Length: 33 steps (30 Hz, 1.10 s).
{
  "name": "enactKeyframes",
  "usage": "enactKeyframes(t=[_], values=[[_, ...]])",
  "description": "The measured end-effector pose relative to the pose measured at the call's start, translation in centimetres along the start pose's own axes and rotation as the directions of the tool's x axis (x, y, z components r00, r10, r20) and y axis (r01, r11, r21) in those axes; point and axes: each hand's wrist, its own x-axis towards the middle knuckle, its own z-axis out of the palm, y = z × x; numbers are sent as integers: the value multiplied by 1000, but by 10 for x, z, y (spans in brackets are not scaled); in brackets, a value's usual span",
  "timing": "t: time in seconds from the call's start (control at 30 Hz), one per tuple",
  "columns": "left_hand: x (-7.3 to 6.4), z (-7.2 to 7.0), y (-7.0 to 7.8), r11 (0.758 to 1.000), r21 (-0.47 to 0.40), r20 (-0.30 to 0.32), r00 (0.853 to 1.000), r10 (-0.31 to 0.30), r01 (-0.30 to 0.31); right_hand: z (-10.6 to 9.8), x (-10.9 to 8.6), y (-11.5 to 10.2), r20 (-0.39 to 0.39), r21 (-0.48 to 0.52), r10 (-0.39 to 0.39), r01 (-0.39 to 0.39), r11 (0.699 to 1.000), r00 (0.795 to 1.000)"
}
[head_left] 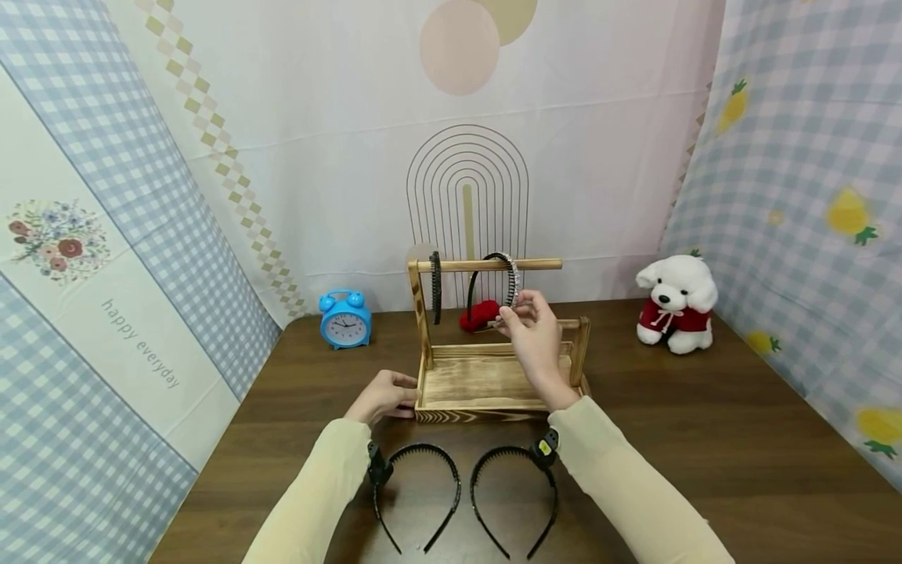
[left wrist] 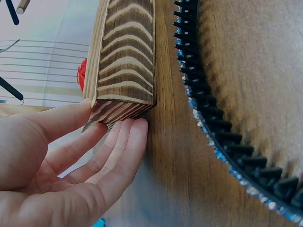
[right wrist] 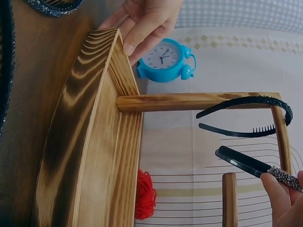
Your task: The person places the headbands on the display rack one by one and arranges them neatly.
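My right hand (head_left: 533, 337) pinches the lower end of a black headband (head_left: 513, 274) covered with sparkling stones. This headband loops over the top bar (head_left: 543, 265) of a wooden stand (head_left: 486, 416). Further left on that bar hangs a dark headband (head_left: 436, 290). With my left hand (head_left: 386, 395) I hold the left end of the stand's tray; in the left wrist view the fingertips (left wrist: 138, 127) lie against the end face and the thumb is at the rim. Two more toothed black headbands, one left (head_left: 456, 478) and one right (head_left: 475, 493), lie on the table before the stand.
A blue alarm clock (head_left: 346, 323) stands left of the wooden stand. Behind the stand is a red, stringy object (head_left: 481, 315). A white plush dog (head_left: 678, 301) in red sits at the right rear of the brown table (head_left: 705, 439). Patterned cloths (head_left: 324, 94) hang around the table.
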Motion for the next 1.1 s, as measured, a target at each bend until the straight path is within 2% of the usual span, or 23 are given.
enactKeyframes(t=[0.37, 0.57, 0.87, 1.1], values=[[-4, 0, 2, 1000, 0, 4, 1000, 10, -10, 8, 0, 2, -2, -10, -49, 49, 999, 999], [-3, -1, 2, 1000, 0, 1, 1000, 9, -9, 10, 2, 1, -5, -75, -87, 86, 993, 996], [-1, -2, 1, 1000, 3, 0, 1000, -3, 3, 17, 1, 3, 11, -270, -182, 178, 946, 983], [-1, -1, 0, 1000, 9, 2, 1000, 8, -8, 21, -1, 3, 23, -324, -212, 207, 923, 977]])
